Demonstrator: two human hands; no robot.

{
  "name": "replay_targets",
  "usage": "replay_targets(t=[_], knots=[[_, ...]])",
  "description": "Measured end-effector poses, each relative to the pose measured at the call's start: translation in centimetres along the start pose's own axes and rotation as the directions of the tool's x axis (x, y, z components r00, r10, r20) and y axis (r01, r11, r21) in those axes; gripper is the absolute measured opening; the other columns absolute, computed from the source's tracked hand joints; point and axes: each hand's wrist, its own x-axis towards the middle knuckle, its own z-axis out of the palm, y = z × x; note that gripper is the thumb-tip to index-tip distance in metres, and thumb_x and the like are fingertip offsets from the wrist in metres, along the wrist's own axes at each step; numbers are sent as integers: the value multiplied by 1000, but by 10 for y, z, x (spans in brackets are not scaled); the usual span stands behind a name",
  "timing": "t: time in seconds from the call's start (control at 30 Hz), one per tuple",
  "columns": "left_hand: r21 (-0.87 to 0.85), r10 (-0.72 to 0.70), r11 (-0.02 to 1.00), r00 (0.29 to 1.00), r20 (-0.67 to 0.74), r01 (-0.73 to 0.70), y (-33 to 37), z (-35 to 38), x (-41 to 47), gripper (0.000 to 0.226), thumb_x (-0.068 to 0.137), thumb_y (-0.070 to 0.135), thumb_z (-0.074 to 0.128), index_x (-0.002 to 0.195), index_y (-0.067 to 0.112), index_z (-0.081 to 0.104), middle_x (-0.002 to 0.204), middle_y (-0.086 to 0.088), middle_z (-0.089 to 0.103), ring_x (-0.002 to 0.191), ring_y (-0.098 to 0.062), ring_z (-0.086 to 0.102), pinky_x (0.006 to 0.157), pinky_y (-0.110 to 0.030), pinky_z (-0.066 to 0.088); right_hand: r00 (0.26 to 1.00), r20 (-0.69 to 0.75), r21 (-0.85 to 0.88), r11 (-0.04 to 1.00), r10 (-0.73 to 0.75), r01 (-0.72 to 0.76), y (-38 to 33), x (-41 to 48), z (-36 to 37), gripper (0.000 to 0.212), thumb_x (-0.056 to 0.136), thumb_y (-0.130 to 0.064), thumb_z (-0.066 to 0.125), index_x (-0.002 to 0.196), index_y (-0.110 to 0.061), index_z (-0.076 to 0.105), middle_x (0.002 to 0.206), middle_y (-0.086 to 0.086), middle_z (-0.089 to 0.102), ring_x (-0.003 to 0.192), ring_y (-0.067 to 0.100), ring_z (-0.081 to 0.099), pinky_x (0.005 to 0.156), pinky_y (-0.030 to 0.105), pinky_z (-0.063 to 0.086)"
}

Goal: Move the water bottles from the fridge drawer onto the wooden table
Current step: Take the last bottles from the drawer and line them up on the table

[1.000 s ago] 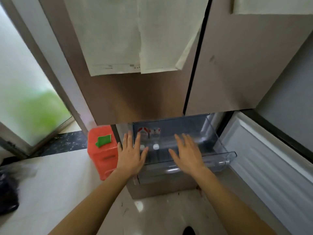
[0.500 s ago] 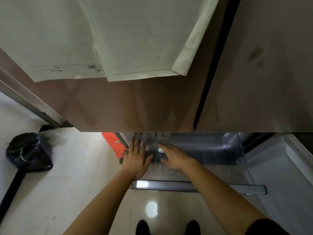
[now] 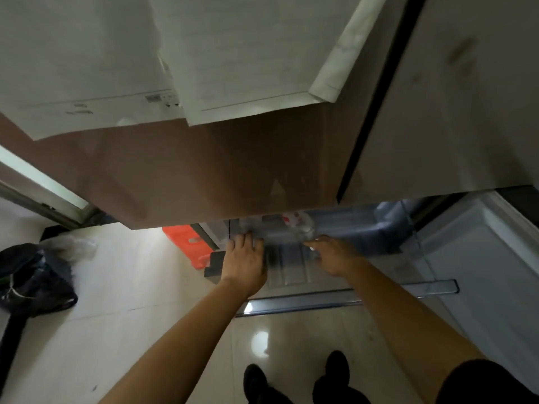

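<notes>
Two bare hands are down in the open clear fridge drawer point(image 3: 344, 290), both arms stretched forward. One water bottle point(image 3: 297, 227) with a red-and-white label shows clearly, lying just past the right hand's point(image 3: 335, 258) fingertips; a second, blurred bottle point(image 3: 248, 224) sits right at the left hand's point(image 3: 245, 262) fingertips. Both hands are palm-down, fingers reaching; whether either has closed on anything, I can't tell.

No text can be read: the paper sheets' point(image 3: 96, 83) print and the bottle's point(image 3: 297, 225) red label are blurred.
</notes>
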Motion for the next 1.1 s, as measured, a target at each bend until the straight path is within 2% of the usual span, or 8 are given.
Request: replay_targets(t=[0.17, 0.23, 0.33, 0.47, 0.53, 0.6, 0.77, 1.1], knots=[[-99, -125, 984, 974, 190, 146, 11, 10, 31, 69, 91, 42, 55, 147, 15, 27, 150, -26, 25, 132, -42, 33, 107, -47, 34, 869, 343, 665, 746, -357, 43, 61, 11, -8, 72, 89, -57, 56, 137, -5, 44, 122, 23, 55, 94, 42, 61, 69, 25, 55], [-116, -179, 969, 942, 284, 219, 16, 16, 45, 73, 90, 45, 57, 149, 16, 25, 151, -30, 19, 136, -44, 28, 110, -48, 31, 642, 433, 895, 383, -632, -226, 73, 24, 6, 74, 82, -34, 72, 133, 0, 29, 115, 27, 55, 89, 41, 61, 73, 48, 56], [-176, -206, 943, 910, 359, 283, 23, 26, 53, 77, 89, 50, 59, 149, 16, 25, 152, -31, 11, 136, -46, 26, 111, -49, 31, 222, 506, 754, 303, -834, -582, 70, 13, 11, 59, 105, -43, 25, 139, 4, 21, 125, 34, 55, 94, 55, 58, 105, 40, 45], [-214, -226, 922, 897, 380, 322, 17, 41, 57, 67, 90, 44, 60, 144, 11, 37, 148, -26, 18, 132, -44, 37, 109, -45, 39, 548, 384, 906, 190, -743, -378, 68, 31, 11, 46, 100, -37, 56, 121, 3, 48, 94, 9, 73, 72, 19, 71, 71, 28, 57], [-209, -202, 932, 903, 378, 296, 13, 41, 57, 61, 91, 43, 57, 141, 11, 42, 145, -23, 27, 128, -39, 43, 108, -42, 42, 359, 508, 814, 299, -783, -499, 83, 43, 0, 45, 95, -32, 65, 117, 4, 48, 90, 10, 73, 69, 18, 71, 63, 31, 59], [-212, -143, 948, 913, 382, 237, 14, 39, 52, 55, 93, 40, 52, 140, 14, 43, 141, -21, 36, 124, -35, 46, 106, -40, 43, 576, 522, 853, 393, -629, -344, 90, 39, 4, 39, 93, -25, 68, 114, 3, 51, 93, 16, 71, 74, 24, 72, 67, 36, 60], [-279, -34, 942, 877, 479, 189, 18, 40, 42, 59, 90, 34, 59, 144, 21, 39, 143, -18, 39, 126, -33, 49, 108, -43, 43, 938, 347, 127, 991, -6, -40, 23, -19, 2, 58, 91, -33, 65, 146, -24, 47, 140, 8, 54, 117, 28, 58, 95, 37, 49], [-440, -103, 887, 989, 108, 140, 22, -20, -6, 48, 86, 33, 64, 128, 20, 45, 130, -21, 47, 109, -40, 57, 90, -40, 49, 995, -10, 139, 985, -100, 101, -6, -73, -49, 28, 85, -32, 69, 109, -44, 59, 120, -4, 62, 106, 22, 60, 81, 31, 48]])
